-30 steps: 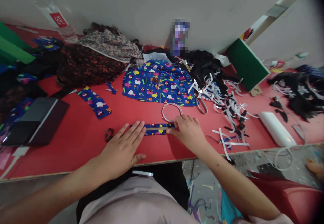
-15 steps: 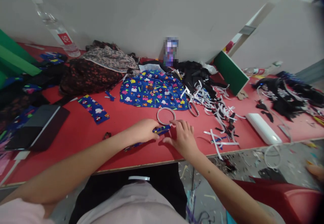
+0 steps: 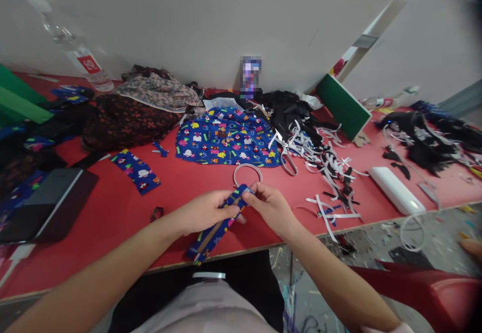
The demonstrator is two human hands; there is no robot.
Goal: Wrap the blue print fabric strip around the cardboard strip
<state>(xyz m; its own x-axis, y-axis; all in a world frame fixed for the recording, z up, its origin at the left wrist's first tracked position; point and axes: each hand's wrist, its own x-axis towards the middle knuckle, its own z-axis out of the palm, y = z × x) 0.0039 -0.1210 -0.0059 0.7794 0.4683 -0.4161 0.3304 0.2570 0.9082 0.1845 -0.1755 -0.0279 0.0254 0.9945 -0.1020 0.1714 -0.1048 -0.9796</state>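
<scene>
A narrow blue patterned fabric strip (image 3: 214, 231) is lifted off the red table (image 3: 113, 212) and slants down toward the table's front edge. My left hand (image 3: 203, 212) is closed around its upper half. My right hand (image 3: 269, 207) pinches the strip's top end with thumb and fingers. Just beyond my hands a white ring (image 3: 247, 174) lies flat on the table.
Behind the ring lie a large blue patterned cloth (image 3: 226, 139), scissors (image 3: 286, 154) and several white and black strip scraps (image 3: 331, 172). A smaller blue piece (image 3: 136, 170), a dark tablet (image 3: 48, 202) and dark floral cloth (image 3: 124, 117) are at left. A white bar (image 3: 393, 190) lies at right.
The strip lay flat under both hands a second ago. My left hand took hold of it and both hands raised it off the table, tilting it toward me.
</scene>
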